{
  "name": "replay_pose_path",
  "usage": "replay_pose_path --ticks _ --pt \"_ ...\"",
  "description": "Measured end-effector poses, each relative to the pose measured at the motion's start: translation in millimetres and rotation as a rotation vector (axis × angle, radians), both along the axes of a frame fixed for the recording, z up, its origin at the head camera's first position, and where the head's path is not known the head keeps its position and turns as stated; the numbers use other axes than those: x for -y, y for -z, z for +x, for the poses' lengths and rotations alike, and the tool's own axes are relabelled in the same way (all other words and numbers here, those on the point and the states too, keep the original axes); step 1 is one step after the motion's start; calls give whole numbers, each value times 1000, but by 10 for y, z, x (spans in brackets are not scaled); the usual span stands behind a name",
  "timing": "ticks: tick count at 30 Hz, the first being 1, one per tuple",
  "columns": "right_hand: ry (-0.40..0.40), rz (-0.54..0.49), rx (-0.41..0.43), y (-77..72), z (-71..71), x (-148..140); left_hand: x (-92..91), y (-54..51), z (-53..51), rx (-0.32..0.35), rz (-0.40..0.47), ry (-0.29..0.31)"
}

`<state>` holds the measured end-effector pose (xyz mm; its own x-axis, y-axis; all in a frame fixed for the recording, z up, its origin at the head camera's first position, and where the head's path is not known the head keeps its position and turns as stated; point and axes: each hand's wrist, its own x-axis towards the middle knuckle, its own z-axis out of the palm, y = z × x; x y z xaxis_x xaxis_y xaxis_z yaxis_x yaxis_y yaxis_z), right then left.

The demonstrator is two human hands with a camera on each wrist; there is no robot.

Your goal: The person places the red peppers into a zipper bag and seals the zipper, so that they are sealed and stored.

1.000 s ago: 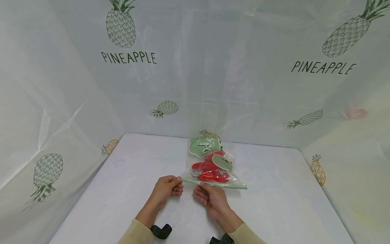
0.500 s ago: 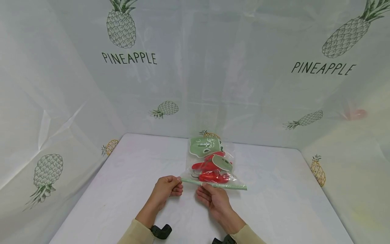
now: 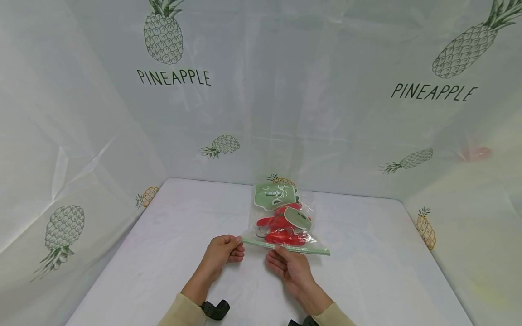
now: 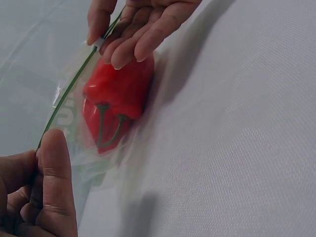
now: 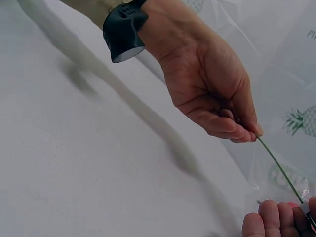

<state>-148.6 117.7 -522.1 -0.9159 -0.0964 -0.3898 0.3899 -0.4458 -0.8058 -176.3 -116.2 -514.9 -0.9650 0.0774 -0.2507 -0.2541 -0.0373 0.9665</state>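
Note:
A clear zip bag (image 3: 275,195) with green printed shapes lies toward the table's far edge, its green-edged mouth facing me. Inside it are several red peppers (image 3: 284,237); green stems show in the left wrist view. My left hand (image 3: 223,252) pinches the left end of the green zip strip (image 3: 314,250) between thumb and forefinger. Farther right along the strip, my right hand (image 3: 291,268) pinches a small white slider (image 4: 98,43) with its thumb and fingers. Its other fingers curl loosely below the strip. The right wrist view shows the strip stretched taut between both hands.
A white table (image 3: 367,262) spreads around the bag. Pale sheeting (image 3: 310,90) with pineapple prints hangs behind it and at both sides. Each wrist wears a black camera mount (image 3: 216,309). A blurred red shape (image 3: 476,154) shows through the right sheet.
My right hand has slid a little to the right along the zip strip. The left hand keeps its place at the strip's left end, and the bag has barely shifted.

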Motion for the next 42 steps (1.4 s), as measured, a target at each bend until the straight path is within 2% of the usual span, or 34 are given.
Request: replay_pose_path --ticks 42 --pt "37 25 1 32 12 -210 10 13 2 8 -12 -14"
